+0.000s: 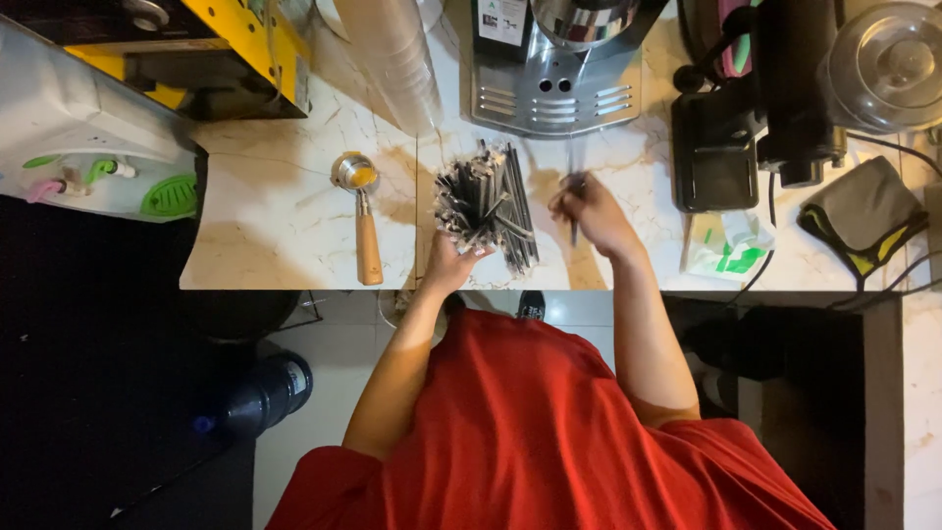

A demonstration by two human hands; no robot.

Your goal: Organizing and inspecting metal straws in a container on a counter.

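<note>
Red sleeves nearest; left hand (453, 263) grasps the straw bundle (486, 204), right hand (592, 216) pinches one straw (574, 233).

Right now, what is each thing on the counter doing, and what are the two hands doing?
Left hand: grip closed on the bundle of dark straws.
Bundle of dark straws: gathered, splayed across the marble counter.
Right hand: grip pinching one dark straw.
Portafilter: lying flat, basket showing yellow inside.
Stack of clear cups: nested, lying on its side.
Grey cloth: crumpled.
</note>
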